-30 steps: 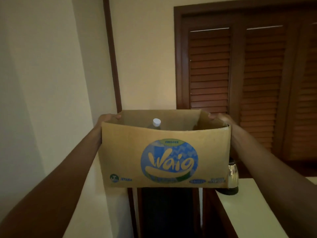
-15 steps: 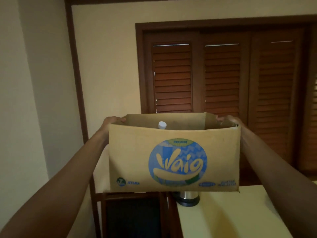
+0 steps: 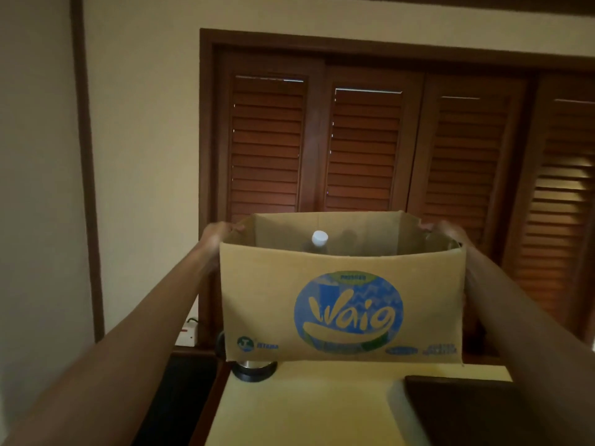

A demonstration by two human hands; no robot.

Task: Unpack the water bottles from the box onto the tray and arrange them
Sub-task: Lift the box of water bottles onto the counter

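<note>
I hold an open cardboard box [image 3: 341, 304] with a blue round logo in the air, above the far part of a pale yellow counter [image 3: 306, 410]. My left hand [image 3: 216, 233] grips its left top edge and my right hand [image 3: 449, 231] grips its right top edge. Inside the box, the white cap of one water bottle [image 3: 319, 238] shows above the front wall; the rest of the contents is hidden. A dark tray [image 3: 463, 410] lies on the counter at the lower right, below and in front of the box.
A metal kettle base [image 3: 254, 370] stands at the counter's far left corner, partly behind the box. Dark wooden louvred shutters [image 3: 363, 149] fill the wall behind. A wall socket [image 3: 186, 333] with a cable sits at the left. The counter's left edge drops to a dark gap.
The box has travelled right relative to the room and now hangs over the counter. The view has swung right, bringing the dark tray into sight at the lower right.
</note>
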